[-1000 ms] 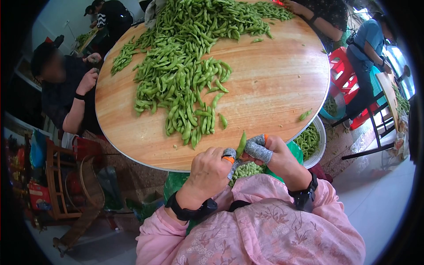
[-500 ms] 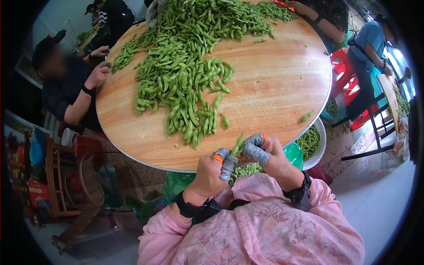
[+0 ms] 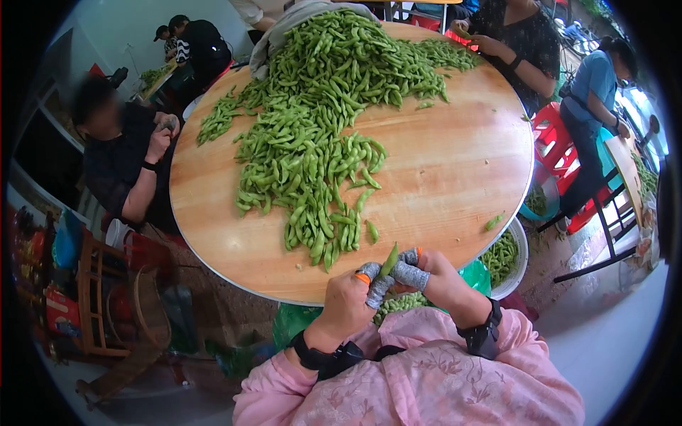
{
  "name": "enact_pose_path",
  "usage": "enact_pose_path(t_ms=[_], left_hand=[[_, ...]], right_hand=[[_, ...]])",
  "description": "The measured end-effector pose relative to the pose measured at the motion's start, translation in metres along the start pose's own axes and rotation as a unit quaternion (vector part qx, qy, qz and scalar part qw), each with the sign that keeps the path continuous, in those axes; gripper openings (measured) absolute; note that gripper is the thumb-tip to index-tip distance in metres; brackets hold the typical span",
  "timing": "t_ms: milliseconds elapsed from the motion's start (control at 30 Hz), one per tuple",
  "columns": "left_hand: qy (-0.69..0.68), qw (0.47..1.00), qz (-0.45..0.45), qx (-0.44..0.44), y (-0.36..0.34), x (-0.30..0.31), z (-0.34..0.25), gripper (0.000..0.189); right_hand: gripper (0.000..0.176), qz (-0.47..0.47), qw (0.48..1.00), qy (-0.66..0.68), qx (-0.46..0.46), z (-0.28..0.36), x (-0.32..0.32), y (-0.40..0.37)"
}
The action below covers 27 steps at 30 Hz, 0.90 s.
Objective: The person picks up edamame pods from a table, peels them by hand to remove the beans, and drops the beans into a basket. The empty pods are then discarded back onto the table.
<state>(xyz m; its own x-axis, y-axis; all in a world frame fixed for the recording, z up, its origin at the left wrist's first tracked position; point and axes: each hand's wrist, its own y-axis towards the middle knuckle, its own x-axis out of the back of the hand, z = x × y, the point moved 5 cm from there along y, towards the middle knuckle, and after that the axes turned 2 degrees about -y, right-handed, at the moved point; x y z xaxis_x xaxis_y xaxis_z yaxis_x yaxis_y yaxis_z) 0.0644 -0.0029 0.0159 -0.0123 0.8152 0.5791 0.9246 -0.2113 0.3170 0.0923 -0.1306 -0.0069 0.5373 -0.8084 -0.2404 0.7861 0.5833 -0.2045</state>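
Round wooden table [image 3: 440, 177] holds a big heap of pods [image 3: 320, 128] not done yet, and at its near edge I see the left hand [image 3: 344, 309] and right hand [image 3: 444, 284] together, pinching one pod [image 3: 388, 261] over a small pile [image 3: 398, 303] that looks done.

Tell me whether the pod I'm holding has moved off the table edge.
No. The pod stays at the table rim, between left hand and right hand.

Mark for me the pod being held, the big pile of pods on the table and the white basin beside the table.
held pod [image 3: 388, 259]: head view, middle of its length.
pile of pods [image 3: 320, 121]: head view, centre of the heap.
white basin [image 3: 523, 248]: head view, right rim.
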Motion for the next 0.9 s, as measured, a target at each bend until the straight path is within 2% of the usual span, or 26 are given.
enact_pose_path(t_ms=[33,100,133,200,267,333,367,433,467,533,567,600,667,700,733,800,900], left_hand=[[-0.003,1.0,0.001,0.004,-0.001,-0.001,0.0,0.014],[-0.235,0.964,0.015,0.126,-0.006,-0.006,0.012,0.014],[-0.238,0.962,0.015,0.134,-0.008,-0.006,0.011,0.014],[-0.341,0.929,0.007,0.143,-0.006,-0.004,0.009,0.016],[-0.354,0.923,0.007,0.148,-0.008,-0.005,0.015,0.016],[-0.467,0.857,-0.014,0.218,-0.013,-0.01,0.026,0.016],[-0.467,0.857,-0.014,0.217,-0.012,-0.008,0.025,0.016],[-0.548,0.796,0.018,0.257,-0.012,-0.011,0.023,0.015],[-0.548,0.797,0.018,0.254,-0.012,-0.011,0.023,0.015],[-0.413,0.888,0.034,0.199,-0.007,-0.007,0.021,0.015],[-0.327,0.931,0.016,0.164,-0.005,-0.002,0.014,0.013],[-0.326,0.931,0.013,0.162,-0.005,-0.002,0.014,0.013],[-0.125,0.991,-0.006,0.042,-0.005,0.005,0.003,0.005],[-0.071,0.995,0.033,0.064,-0.006,0.007,0.002,0.013],[-0.071,0.995,0.033,0.064,-0.006,0.009,0.001,0.013],[0.059,0.995,0.058,-0.051,-0.006,0.009,-0.01,0.014],[0.039,0.999,0.005,-0.022,-0.002,0.009,-0.009,0.014]], right_hand=[[0.017,-0.001,1.0,0.001,-0.005,-0.001,-0.001,-0.001],[0.016,-0.014,0.999,0.015,0.032,0.001,-0.002,-0.001],[0.016,-0.014,0.999,0.017,0.024,-0.002,-0.002,-0.002],[0.018,0.005,0.998,0.008,0.063,0.002,-0.001,0.0],[0.015,-0.003,0.998,0.002,0.069,0.006,-0.004,0.0],[0.015,0.035,0.99,-0.037,0.135,0.012,-0.007,0.001],[0.015,0.035,0.989,-0.038,0.136,0.013,-0.008,0.002],[0.016,0.027,0.992,-0.028,0.123,0.015,-0.007,0.001],[0.016,0.028,0.991,-0.03,0.125,0.014,-0.006,0.001],[0.016,0.05,0.983,-0.073,0.163,0.016,-0.004,0.004],[0.018,0.058,0.985,-0.094,0.135,0.015,-0.003,0.004],[0.018,0.06,0.984,-0.096,0.137,0.018,-0.004,0.003],[0.02,0.034,0.999,0.007,0.019,0.01,-0.002,0.001],[0.02,0.033,0.999,0.007,0.019,0.013,-0.002,-0.002],[0.022,0.019,0.999,0.047,-0.009,0.013,-0.001,-0.003],[0.024,0.006,0.996,0.085,-0.033,0.012,0.001,-0.003],[0.025,-0.008,0.997,0.077,-0.026,0.01,-0.001,0.0]])
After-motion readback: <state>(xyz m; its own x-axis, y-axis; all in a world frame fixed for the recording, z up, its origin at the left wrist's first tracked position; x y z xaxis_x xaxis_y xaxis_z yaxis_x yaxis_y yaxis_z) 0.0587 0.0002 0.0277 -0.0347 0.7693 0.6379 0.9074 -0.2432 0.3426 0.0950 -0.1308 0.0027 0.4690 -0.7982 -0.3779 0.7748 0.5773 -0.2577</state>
